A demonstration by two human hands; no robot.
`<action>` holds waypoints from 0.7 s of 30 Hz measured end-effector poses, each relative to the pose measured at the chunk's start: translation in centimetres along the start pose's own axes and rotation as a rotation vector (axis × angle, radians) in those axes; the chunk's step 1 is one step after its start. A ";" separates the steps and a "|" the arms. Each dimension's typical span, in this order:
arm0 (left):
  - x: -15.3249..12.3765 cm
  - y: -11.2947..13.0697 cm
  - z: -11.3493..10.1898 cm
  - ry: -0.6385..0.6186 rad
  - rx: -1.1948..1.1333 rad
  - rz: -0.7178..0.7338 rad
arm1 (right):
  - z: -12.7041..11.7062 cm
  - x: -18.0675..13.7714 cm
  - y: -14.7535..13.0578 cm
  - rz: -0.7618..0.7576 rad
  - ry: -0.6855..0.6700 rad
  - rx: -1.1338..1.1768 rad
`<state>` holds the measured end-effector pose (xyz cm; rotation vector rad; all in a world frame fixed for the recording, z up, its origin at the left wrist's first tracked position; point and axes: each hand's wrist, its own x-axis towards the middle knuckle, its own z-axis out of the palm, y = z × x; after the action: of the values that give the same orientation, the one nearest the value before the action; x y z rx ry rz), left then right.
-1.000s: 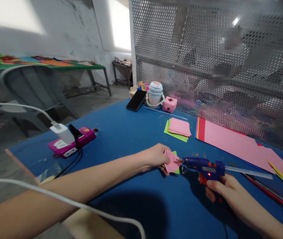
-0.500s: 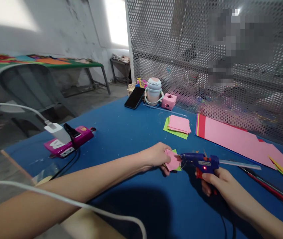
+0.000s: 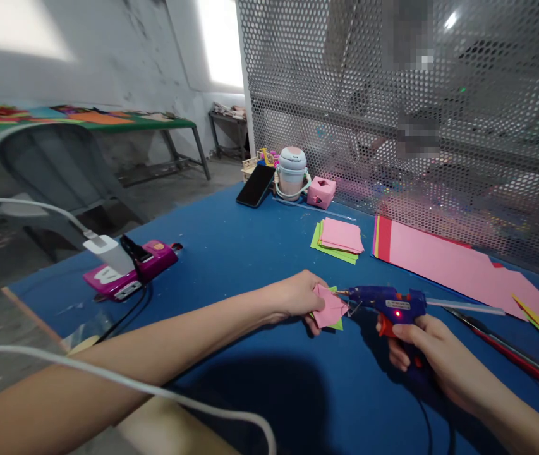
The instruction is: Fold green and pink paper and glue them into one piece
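Observation:
My left hand (image 3: 297, 297) pinches a folded pink paper piece (image 3: 330, 308) that lies over a green paper piece (image 3: 337, 324) on the blue table (image 3: 231, 246). My right hand (image 3: 423, 351) grips a blue glue gun (image 3: 387, 303) with a red light on its side. The gun's nozzle points left and meets the pink paper's right edge. A clear glue stick (image 3: 463, 306) sticks out of the gun's back end.
A stack of pink and green paper squares (image 3: 340, 238) lies farther back, with large pink sheets (image 3: 459, 268) to the right. A phone (image 3: 254, 185), a small round jar (image 3: 292, 174) and a pink box (image 3: 321, 192) stand by the perforated metal screen (image 3: 392, 95). A magenta power strip (image 3: 131, 268) with a white plug sits left.
The view shifted slightly. The glue gun stayed at the pink paper's right edge and drew back a little to the right; my left hand kept its hold on the paper.

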<state>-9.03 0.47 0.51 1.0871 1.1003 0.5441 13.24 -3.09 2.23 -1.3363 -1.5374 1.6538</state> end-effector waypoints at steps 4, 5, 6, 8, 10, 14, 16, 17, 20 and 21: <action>0.0 0.0 -0.1 -0.015 0.009 0.002 | -0.4 -0.2 0.1 0.007 -0.008 -0.040; 0.0 0.0 -0.1 -0.023 0.014 0.001 | -0.4 -0.2 0.1 0.016 -0.012 -0.050; 0.0 0.0 -0.1 -0.032 0.019 0.002 | -0.4 -0.2 0.1 0.025 -0.019 -0.057; -0.1 -0.1 -0.1 -0.048 0.028 0.009 | -0.3 0.0 0.0 0.039 -0.030 -0.054; -0.1 -0.1 -0.1 -0.059 0.033 0.021 | -0.2 0.1 0.0 0.045 -0.032 -0.029; -0.1 -0.3 0.0 -0.044 0.029 0.031 | 0.0 0.2 0.1 0.054 -0.021 0.032; -0.1 -0.3 0.1 -0.035 0.024 0.030 | 0.0 0.2 0.1 0.059 -0.014 0.044; -0.1 -0.3 0.1 -0.033 0.022 0.033 | 0.0 0.1 0.1 0.059 -0.015 0.050; -0.1 -0.4 0.2 -0.029 0.023 0.040 | 0.0 0.1 0.1 0.055 -0.021 0.074; -0.1 -0.4 0.2 -0.028 0.025 0.042 | 0.0 0.1 0.1 0.051 -0.023 0.081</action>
<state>-8.98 0.17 0.20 1.1381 1.0641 0.5478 13.19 -3.06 2.12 -1.3284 -1.4439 1.7496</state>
